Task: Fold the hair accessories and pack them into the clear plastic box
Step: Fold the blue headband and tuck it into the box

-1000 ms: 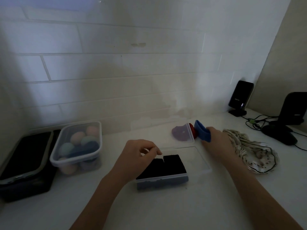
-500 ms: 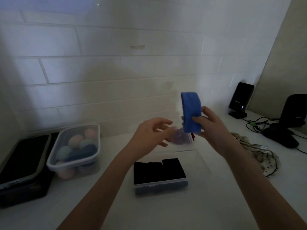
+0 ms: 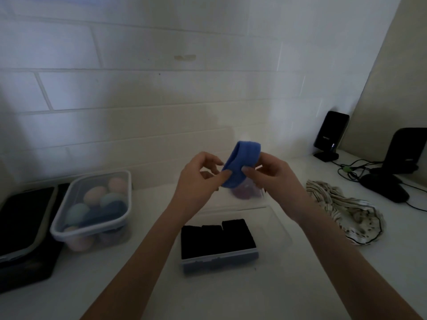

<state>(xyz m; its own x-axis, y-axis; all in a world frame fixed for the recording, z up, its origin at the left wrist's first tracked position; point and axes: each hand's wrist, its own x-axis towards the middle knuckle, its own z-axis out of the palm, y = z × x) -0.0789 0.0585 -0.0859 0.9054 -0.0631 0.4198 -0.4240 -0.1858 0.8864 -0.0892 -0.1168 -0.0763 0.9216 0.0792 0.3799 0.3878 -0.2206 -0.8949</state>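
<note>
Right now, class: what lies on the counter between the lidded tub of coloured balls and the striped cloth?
In the head view, the clear plastic box, holding folded black pieces, lies between the tub and the striped cloth.

We see two bare arms that come up from the bottom of the picture. There are no sleeves on them. The left hand [image 3: 196, 179] and the right hand [image 3: 272, 179] are bare too. We see no rings, no watch and no bands on the wrists. The fingers are thin and the nails look short.
</note>
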